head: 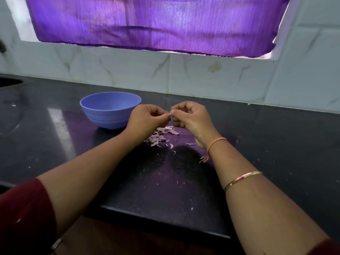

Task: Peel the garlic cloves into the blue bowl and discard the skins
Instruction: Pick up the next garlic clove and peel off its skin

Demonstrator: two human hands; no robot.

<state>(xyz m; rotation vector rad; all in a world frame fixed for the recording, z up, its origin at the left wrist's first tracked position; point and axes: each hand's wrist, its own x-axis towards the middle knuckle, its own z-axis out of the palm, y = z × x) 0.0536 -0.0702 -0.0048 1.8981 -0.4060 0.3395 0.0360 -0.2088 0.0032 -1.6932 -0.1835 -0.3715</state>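
A blue bowl stands on the black countertop, left of both hands; its inside is hidden from this angle. My left hand and my right hand meet fingertip to fingertip above the counter. Together they pinch a small pale garlic clove, mostly hidden by the fingers. A loose heap of pinkish garlic skins lies on the counter right below the hands.
A white tiled wall runs behind the counter, with a purple curtain over the window above. A sink edge shows at far left. The counter's front edge is near my body. Small skin scraps dot the counter.
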